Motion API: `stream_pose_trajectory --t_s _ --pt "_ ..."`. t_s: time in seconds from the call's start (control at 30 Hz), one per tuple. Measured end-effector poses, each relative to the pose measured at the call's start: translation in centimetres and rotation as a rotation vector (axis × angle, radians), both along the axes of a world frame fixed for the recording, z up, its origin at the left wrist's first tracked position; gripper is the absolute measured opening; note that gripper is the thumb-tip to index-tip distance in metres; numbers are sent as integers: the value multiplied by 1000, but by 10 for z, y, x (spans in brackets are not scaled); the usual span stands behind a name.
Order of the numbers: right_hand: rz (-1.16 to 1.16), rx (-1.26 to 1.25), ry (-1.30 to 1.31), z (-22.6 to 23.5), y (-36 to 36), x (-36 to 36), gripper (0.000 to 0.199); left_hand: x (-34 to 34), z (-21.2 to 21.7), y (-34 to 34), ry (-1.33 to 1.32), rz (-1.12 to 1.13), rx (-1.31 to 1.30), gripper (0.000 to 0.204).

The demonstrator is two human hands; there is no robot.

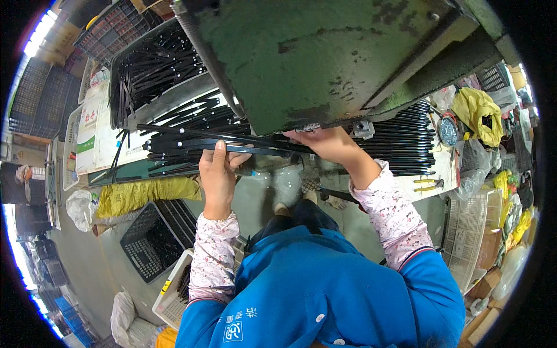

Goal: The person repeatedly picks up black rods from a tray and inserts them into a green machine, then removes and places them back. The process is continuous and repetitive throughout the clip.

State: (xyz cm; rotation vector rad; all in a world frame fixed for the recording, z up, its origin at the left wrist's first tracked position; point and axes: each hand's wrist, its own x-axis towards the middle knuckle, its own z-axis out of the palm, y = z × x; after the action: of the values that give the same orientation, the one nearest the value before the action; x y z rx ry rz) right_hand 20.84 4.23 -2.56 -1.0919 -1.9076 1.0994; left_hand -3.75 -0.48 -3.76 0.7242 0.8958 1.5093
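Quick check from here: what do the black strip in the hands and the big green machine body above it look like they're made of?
The black strip, held by the left hand and right hand, looks like thin metal with a glossy dark coating: it stays straight and shows bright glints and small light dots, possibly rivets or holes. The green machine body looks like heavy painted metal: matte green paint, worn in dark patches.

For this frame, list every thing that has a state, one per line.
Left hand: closed on a black strip.
Black strip: held level, running under the green machine.
Right hand: at the strip's far end, under the machine; grip hidden.
Green machine: above both hands.
Metal tray: full of black strips.
Black crate: on the floor.
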Motion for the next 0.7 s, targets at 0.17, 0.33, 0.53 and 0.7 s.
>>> stream_pose_trajectory --t_s 0.17,0.33,0.53,0.7 --pt "-159 65 -59 -2 -1 -7 34 7 5 -3 -24 47 -50 24" --pt "8 -75 -217 40 -19 14 34 3 -3 -3 -10 46 -38 27" --pt "-219 141 -232 23 -20 12 30 6 -1 -4 -24 50 -56 29" --pt "-88 -117 -10 3 -2 23 28 8 -4 -9 -149 73 -118 25"
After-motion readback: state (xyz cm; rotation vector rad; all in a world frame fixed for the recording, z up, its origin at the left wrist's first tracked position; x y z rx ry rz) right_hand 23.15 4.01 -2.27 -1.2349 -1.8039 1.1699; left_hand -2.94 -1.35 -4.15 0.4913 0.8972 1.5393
